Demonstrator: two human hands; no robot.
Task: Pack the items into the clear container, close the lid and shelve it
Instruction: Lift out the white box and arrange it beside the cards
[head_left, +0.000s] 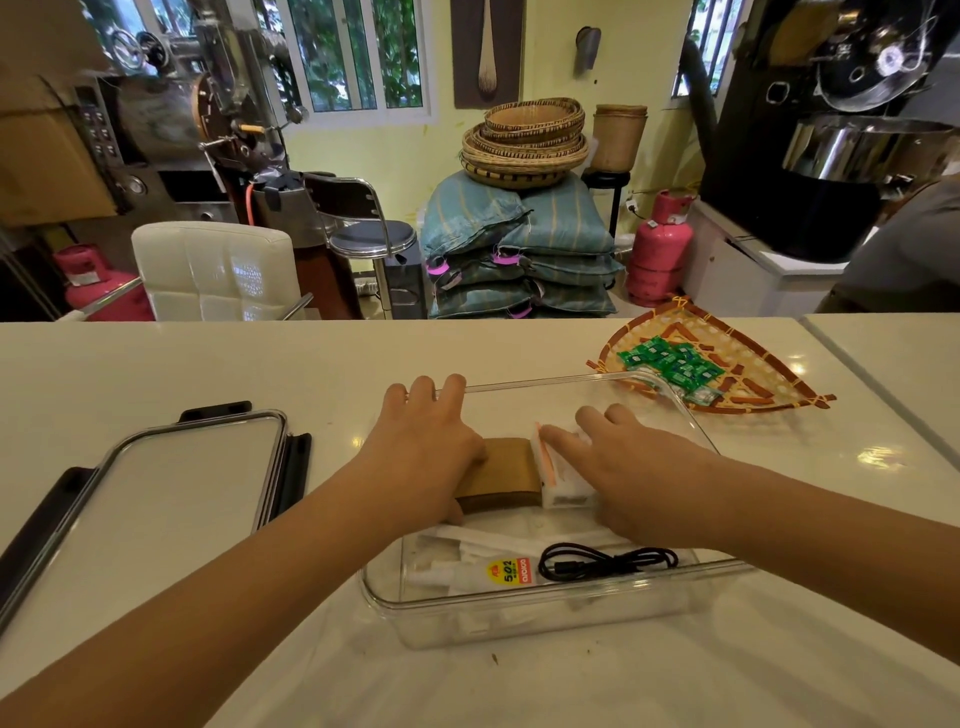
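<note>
Packing step under way: clear rectangular plastic container (696, 431) on the white countertop (208, 364), holding a brown flat box (511, 462), white carton (563, 488), glue tube (483, 571) and black cable (608, 564). Left hand (421, 457) rests, fingers together, over the far rim; right hand (634, 467) presses the carton, fingers spread. Green packets (670, 364) in the woven tray (779, 364) probably go next; the black-latched clear lid (192, 467) lies left, off

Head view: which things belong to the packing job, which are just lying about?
Job:
container
lid
brown box
white pack
glue tube
cable
left hand and right hand, both in the container

Lying about, probably:
basket tray with green packets
gas cylinder
sacks
</note>
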